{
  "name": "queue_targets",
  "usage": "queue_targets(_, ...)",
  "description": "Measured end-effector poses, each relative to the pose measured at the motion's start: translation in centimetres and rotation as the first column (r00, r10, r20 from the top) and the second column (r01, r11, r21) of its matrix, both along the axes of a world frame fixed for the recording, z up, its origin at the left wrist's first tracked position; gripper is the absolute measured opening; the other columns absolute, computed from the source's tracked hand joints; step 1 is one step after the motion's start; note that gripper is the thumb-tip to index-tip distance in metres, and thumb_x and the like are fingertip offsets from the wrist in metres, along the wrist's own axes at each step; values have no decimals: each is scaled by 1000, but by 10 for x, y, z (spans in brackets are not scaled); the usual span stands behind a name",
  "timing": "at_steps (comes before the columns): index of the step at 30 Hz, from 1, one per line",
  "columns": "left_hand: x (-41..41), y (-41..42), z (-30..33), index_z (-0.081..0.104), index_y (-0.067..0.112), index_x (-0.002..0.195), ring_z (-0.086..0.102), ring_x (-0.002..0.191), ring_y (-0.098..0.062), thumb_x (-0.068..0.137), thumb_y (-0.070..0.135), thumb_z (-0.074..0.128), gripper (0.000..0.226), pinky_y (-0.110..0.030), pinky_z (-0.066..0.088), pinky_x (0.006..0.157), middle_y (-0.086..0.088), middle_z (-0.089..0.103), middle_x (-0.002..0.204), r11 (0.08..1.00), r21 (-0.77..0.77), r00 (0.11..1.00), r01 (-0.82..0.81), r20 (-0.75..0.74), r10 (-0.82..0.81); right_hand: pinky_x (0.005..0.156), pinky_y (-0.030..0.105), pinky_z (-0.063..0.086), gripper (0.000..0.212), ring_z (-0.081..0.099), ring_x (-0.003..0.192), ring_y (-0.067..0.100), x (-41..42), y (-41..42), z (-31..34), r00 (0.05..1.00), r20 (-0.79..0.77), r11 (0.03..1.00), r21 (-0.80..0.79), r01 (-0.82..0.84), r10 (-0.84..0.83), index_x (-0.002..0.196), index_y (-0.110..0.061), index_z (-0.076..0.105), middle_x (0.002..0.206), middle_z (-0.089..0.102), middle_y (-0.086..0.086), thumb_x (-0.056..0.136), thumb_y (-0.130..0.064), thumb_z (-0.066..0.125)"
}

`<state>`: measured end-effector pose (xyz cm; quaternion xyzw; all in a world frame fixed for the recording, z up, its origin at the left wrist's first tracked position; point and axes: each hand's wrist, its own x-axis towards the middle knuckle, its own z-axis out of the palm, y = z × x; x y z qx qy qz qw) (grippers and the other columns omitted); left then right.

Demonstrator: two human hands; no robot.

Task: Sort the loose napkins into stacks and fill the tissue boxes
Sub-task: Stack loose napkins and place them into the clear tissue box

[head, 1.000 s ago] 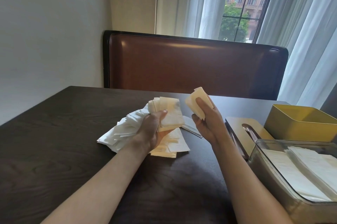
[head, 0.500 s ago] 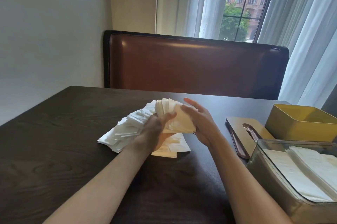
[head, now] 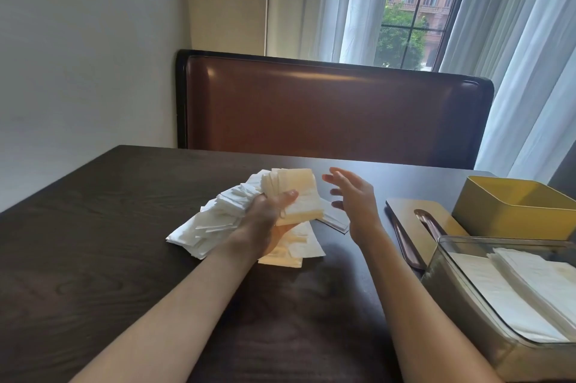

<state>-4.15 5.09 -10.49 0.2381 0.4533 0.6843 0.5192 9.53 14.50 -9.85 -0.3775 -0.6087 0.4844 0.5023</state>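
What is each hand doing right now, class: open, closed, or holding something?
Left hand: closed round a stack of folded napkins, thumb on top.
Right hand: open, fingers spread, holding nothing, just beside that stack.

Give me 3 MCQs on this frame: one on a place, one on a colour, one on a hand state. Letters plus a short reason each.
1. Where does the open yellow box stand?
A. on the table's far right
B. on the seat
C. in the left hand

2. What colour is the pile on the table left of the held stack?
A. yellow
B. white
C. brown

3. How is the right hand?
A. gripping napkins
B. flat on the table
C. open, holding nothing

Answers:
1 A: it stands behind the clear box.
2 B: the pile is plainly white.
3 C: fingers spread beside the cream stack, which the left hand grips.
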Motion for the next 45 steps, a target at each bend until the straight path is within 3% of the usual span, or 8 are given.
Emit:
queue_targets(2,-1,2,0,63,-2,122,68,111,-35,94,9,65,30,-39,61,75,-24,68,122,999,1,998,-45,48,45,94,33,46,28,61,111,22,4,14,-14,953,278,991,91,99,-121,119,-14,69,118,70,1,100,-25,52)
queue_targets(6,-1,2,1,64,-2,121,67,112,-36,95,8,63,28,-38,62,69,-24,68,121,998,0,996,-63,63,62,90,35,40,23,53,113,32,3,26,-40,618,770,985,162,52,-159,100,-25,73,110,68,7,94,-28,51)
queue_targets(14,-3,2,-2,68,1,114,69,108,-35,95,9,64,21,-40,61,73,-23,70,118,999,1,998,-44,53,44,97,34,35,50,54,121,25,1,26,-34,550,817,984,130,121,-175,129,-22,59,126,65,0,84,-42,70)
queue_targets(21,-4,2,-2,67,3,117,70,106,-33,95,10,65,24,-44,60,79,-21,71,116,999,-5,998,-46,48,46,76,40,59,12,67,83,19,5,18,-28,812,562,987,75,140,-158,90,-16,76,85,70,-2,82,-21,68)
queue_targets(27,-3,1,0,66,3,118,69,108,-33,95,10,64,24,-43,60,79,-20,71,116,999,-10,997,-53,57,54,73,28,50,13,63,82,15,6,9,-19,879,424,975,136,175,-217,93,-14,78,92,71,-1,86,-20,70)
queue_targets(31,-3,3,-1,66,3,117,68,111,-34,94,8,65,24,-44,61,78,-21,70,118,997,-6,995,-77,57,77,60,22,53,8,65,84,22,8,-3,-1,978,64,980,10,199,-200,95,-12,72,91,69,4,88,-15,68)
queue_targets(38,-2,3,-1,64,4,117,71,102,-30,95,10,66,23,-39,61,70,-20,71,118,996,-15,994,-90,59,91,51,17,46,21,59,84,16,6,-14,18,894,-448,980,-189,-61,-31,117,-6,61,97,60,3,98,-14,58)
queue_targets(45,-1,2,2,65,8,116,68,109,-33,98,19,62,21,-45,60,84,-19,71,117,998,11,997,-65,50,64,40,16,36,22,51,50,5,-5,-23,16,953,-265,961,-190,-201,147,115,0,63,78,59,4,99,-14,56)
